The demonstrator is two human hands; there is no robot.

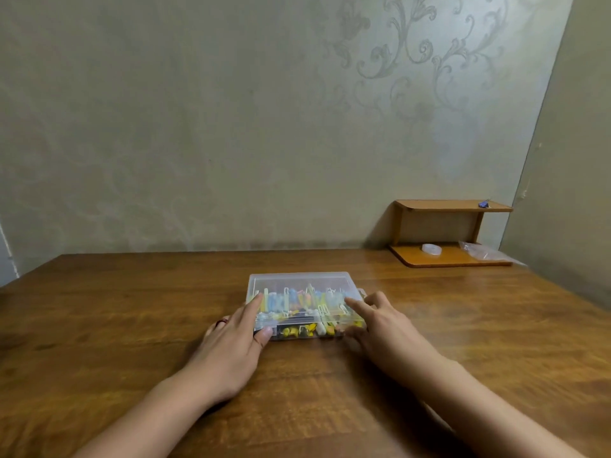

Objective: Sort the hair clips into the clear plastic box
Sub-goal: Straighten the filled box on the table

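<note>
— Where's the clear plastic box (305,281)?
— Mid-table (132,309), lid shut, hair clips (299,300) inside.
— And the 2 hands?
— Left hand (235,338) grasps its near-left corner, forefinger on top, thumb against the front. Right hand (380,322) is blurred; its forefinger lies extended on the lid's right side.

Two bare forearms reach into view from the near edge, both without sleeves, watches or bracelets as far up as the picture shows. The left hand (231,345) wears a narrow red band on one finger at its far left side, the only item worn on either hand. The right hand (383,328) carries no ring, and its outline is softened by blur; nails on both hands look short and unpainted.
</note>
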